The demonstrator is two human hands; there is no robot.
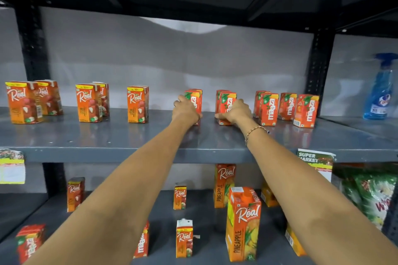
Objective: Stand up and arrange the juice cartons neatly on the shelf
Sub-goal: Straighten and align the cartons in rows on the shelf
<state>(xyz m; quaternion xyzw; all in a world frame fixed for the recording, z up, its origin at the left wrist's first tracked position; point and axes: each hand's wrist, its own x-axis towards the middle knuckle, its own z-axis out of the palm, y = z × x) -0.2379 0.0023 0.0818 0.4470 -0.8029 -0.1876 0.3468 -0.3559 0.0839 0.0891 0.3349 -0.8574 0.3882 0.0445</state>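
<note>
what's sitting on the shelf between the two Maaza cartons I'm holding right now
Nothing: in the head view, only bare grey shelf lies between the carton under the left hand and the carton under the right hand.

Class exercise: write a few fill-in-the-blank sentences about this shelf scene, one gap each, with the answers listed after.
1. The left hand has its grip on a red Maaza carton standing on the ____ grey metal shelf.
2. The right hand wears a gold ____ on its wrist.
3. The blue spray bottle stands at the far ____.

Answers: upper; bracelet; right
</note>
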